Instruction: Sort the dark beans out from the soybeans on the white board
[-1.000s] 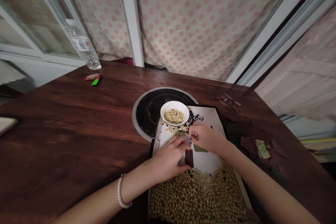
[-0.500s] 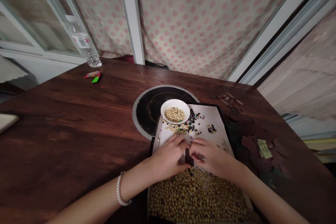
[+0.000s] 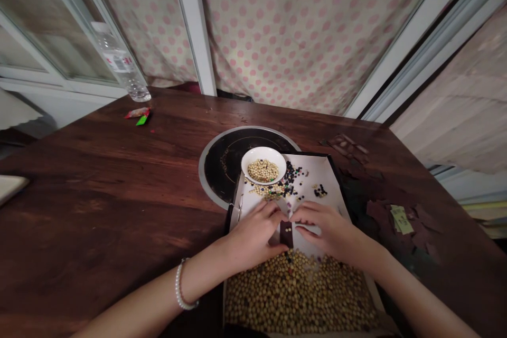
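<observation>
Brown wood table (image 3: 99, 185) holds a white tray (image 3: 312, 169) with a big pile of tan soybeans (image 3: 297, 296) at its near end. The left hand (image 3: 253, 237) and the right hand (image 3: 328, 232) curl down on 2 sides of a small dark square (image 3: 286, 234), fingers a little spread. You cannot tell if they pinch it. The square lies on the tray just above the pile. Past the hands sit black beans (image 3: 291, 182) and a white bowl (image 3: 263, 166) of soybeans, at the tray's far corner, beside a round black stove plate (image 3: 222, 163).
</observation>
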A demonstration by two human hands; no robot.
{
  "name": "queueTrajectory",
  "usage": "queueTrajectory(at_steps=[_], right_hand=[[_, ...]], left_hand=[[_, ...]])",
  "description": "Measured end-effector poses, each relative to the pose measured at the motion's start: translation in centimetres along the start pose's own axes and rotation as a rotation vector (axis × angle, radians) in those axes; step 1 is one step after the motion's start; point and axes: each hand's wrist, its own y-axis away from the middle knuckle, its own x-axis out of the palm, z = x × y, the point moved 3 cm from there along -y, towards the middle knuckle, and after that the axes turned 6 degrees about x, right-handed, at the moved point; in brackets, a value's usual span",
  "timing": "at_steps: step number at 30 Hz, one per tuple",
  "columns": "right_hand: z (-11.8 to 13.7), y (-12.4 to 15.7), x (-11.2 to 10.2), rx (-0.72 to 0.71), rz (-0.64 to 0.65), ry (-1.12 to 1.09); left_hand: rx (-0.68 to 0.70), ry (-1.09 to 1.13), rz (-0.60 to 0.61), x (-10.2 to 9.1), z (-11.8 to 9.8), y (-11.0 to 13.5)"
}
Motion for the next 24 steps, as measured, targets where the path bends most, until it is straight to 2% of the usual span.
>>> queueTrajectory(at_steps=[4,8,24], right_hand=[[-1.6,0.9,-0.8,0.072,-0.061,0.031],[-2.5,1.4,-0.8,0.100,-0.084,0.065],[-3.1,1.4,-0.2,0.234,-0.228,0.005]], left_hand=[[-0.025,-0.017,0.057,0.1,0.1,0.0],[-0.025,-0.008,0.061,0.1,0.1,-0.1],[-0.005,0.030,0.024,0.1,0.2,-0.1]])
